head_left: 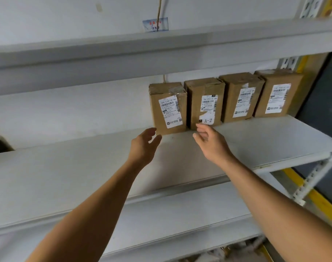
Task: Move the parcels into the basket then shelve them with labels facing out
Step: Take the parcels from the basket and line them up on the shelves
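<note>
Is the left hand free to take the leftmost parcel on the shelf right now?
Probably yes: the left hand is open, holds nothing, and sits just in front of the leftmost parcel, whose left side stands clear of anything on the shelf.

Four brown cardboard parcels (pixel 224 100) carry white shipping labels (pixel 170 112) printed with black barcodes and text. The pale grey metal shelf (pixel 85 167) sits beside a yellow-painted strip (pixel 324 203). A blue wall sticker (pixel 155 24) bears red lettering.
</note>
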